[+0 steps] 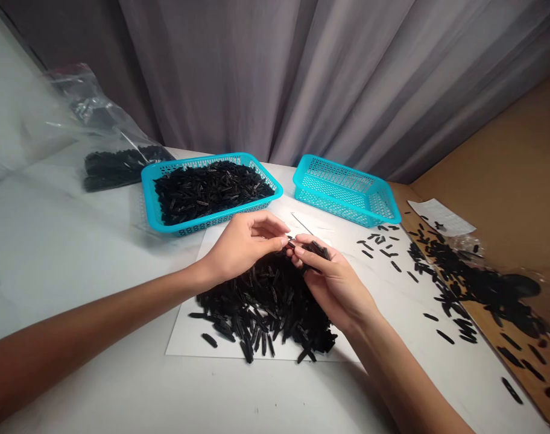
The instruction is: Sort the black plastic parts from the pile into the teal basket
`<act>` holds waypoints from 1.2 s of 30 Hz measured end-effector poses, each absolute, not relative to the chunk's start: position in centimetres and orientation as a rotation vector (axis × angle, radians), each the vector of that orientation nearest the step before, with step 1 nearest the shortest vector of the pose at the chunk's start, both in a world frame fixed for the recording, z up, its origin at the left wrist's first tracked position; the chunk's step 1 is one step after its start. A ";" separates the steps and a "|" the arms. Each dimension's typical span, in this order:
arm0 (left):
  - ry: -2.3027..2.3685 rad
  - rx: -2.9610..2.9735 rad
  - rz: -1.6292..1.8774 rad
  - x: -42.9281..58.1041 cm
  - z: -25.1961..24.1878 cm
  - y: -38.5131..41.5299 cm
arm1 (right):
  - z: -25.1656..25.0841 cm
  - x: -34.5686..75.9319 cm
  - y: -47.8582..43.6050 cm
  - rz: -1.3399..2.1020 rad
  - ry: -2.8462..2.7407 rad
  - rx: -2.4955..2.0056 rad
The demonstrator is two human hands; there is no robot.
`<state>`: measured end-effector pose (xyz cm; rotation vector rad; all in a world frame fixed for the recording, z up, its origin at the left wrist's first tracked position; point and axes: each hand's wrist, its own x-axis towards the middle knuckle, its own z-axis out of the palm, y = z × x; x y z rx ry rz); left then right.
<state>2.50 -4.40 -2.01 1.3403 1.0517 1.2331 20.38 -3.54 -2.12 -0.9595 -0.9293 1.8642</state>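
My left hand (pixel 243 247) hovers over a heap of small black plastic pieces (pixel 266 310) on a white sheet (pixel 184 340). Its thumb and fingertips pinch one black piece (pixel 289 243). My right hand (pixel 329 280) meets it from the right, fingers curled round a small bundle of the same black pieces (pixel 319 250). The two hands touch at the fingertips above the heap's far edge.
A turquoise basket (pixel 151 181) full of black pieces stands behind the heap; a second turquoise basket (pixel 347 190) beside it holds nothing visible. Loose black pieces (pixel 465 277) litter the right, over a cardboard edge. A clear bag (pixel 114 163) of pieces lies far left. Grey curtain behind.
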 end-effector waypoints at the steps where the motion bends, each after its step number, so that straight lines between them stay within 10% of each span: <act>1: 1.050 1.339 1.236 2.5 -2.0 -4.4 | -2.1 20.4 -3.6 1.855 -0.944 -0.964; 36: 1.247 1.704 1.162 2.4 -2.4 -4.5 | -2.4 20.3 -3.5 1.731 -1.082 -0.987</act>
